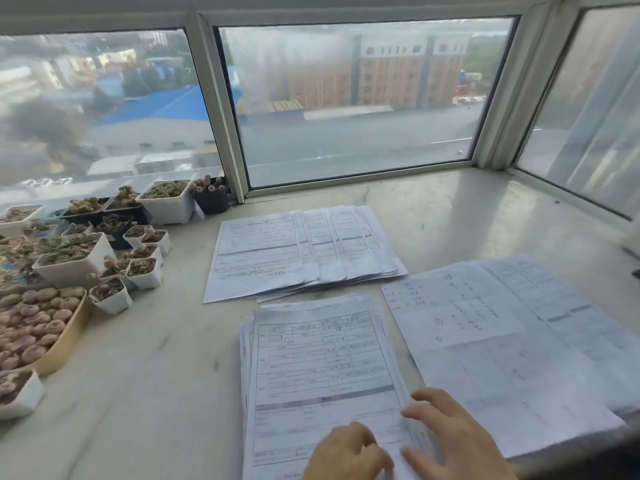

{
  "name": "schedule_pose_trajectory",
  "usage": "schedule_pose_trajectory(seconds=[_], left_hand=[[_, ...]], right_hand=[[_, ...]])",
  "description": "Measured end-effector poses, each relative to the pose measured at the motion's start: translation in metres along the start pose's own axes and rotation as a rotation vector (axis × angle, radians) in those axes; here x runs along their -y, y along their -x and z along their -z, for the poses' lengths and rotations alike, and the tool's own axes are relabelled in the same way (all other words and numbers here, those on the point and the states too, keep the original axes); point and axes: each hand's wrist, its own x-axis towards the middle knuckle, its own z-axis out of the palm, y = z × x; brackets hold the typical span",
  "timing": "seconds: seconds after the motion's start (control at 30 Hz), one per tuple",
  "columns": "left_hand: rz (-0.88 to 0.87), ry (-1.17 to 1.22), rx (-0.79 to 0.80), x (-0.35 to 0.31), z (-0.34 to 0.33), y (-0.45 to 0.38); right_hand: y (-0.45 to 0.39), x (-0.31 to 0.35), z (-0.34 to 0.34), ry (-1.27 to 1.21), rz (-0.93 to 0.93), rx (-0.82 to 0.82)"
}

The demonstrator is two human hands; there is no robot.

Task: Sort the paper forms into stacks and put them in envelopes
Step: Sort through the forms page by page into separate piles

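A near stack of printed forms (318,368) lies on the pale sill in front of me. My left hand (346,452) rests on its lower right part with fingers curled down onto the top sheet; whether it pinches the sheet is hidden. My right hand (457,434) lies beside it with fingers spread, touching the stack's right edge. A fanned stack of forms (277,258) lies farther back. To the right is a third pile (502,341), topped by a sheet with handwriting. No envelope is in view.
Many small white and black pots of succulents (104,251) crowd the sill's left side, with a tan tray of pebble-like plants (69,341) nearer me. Windows (356,105) close the back and right. A dark object (635,258) sits at the right edge.
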Motion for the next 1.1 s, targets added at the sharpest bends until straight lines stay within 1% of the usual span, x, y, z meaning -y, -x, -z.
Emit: schedule_pose_trajectory(seconds=[0.07, 0.1, 0.13, 0.17, 0.2, 0.27, 0.33, 0.47, 0.57, 0.63, 0.67, 0.8, 0.87, 0.93, 1.0, 1.1], left_hand=[[-0.074, -0.022, -0.059, -0.003, -0.019, 0.013], [-0.075, -0.012, -0.058, -0.005, -0.022, 0.018], [-0.056, 0.029, -0.009, -0.007, -0.023, 0.025], [-0.019, 0.086, 0.033, -0.014, -0.019, 0.029], [-0.013, 0.087, 0.008, -0.015, -0.019, 0.034], [-0.012, 0.091, -0.074, -0.015, -0.025, 0.037], [0.035, 0.12, -0.067, -0.019, -0.022, 0.038], [0.104, 0.177, -0.009, -0.022, -0.02, 0.039], [0.133, 0.251, -0.029, -0.021, -0.02, 0.041], [0.169, 0.364, -0.087, -0.022, -0.02, 0.043], [0.181, 0.408, -0.14, -0.021, -0.021, 0.044], [0.279, 0.448, -0.383, -0.025, -0.026, 0.044], [0.307, 0.447, -0.425, -0.026, -0.03, 0.043], [0.274, 0.377, -0.425, -0.025, -0.035, 0.043], [0.179, 0.291, -0.432, -0.023, -0.036, 0.045], [0.069, 0.223, -0.319, -0.021, -0.035, 0.047]], right_hand=[[0.019, 0.004, -0.002, 0.021, 0.022, 0.003], [0.026, 0.006, 0.0, 0.026, 0.016, -0.001], [0.033, 0.008, 0.002, 0.029, -0.005, -0.006], [0.039, 0.008, 0.005, 0.012, -0.036, 0.024], [0.045, 0.009, 0.009, -0.051, -0.085, 0.061], [0.054, 0.014, 0.017, -0.165, -0.187, 0.069], [0.059, 0.017, 0.025, -0.268, -0.275, 0.057], [0.062, 0.016, 0.032, -0.435, -0.424, 0.126], [0.063, 0.017, 0.029, -0.471, -0.492, 0.139], [0.061, 0.019, 0.027, -0.493, -0.528, 0.142], [0.061, 0.02, 0.026, -0.525, -0.556, 0.137], [0.058, 0.02, 0.027, -0.584, -0.621, 0.144], [0.058, 0.02, 0.027, -0.563, -0.605, 0.168], [0.058, 0.022, 0.028, -0.556, -0.6, 0.199], [0.056, 0.022, 0.027, -0.557, -0.618, 0.237], [0.051, 0.023, 0.03, -0.634, -0.699, 0.25]])
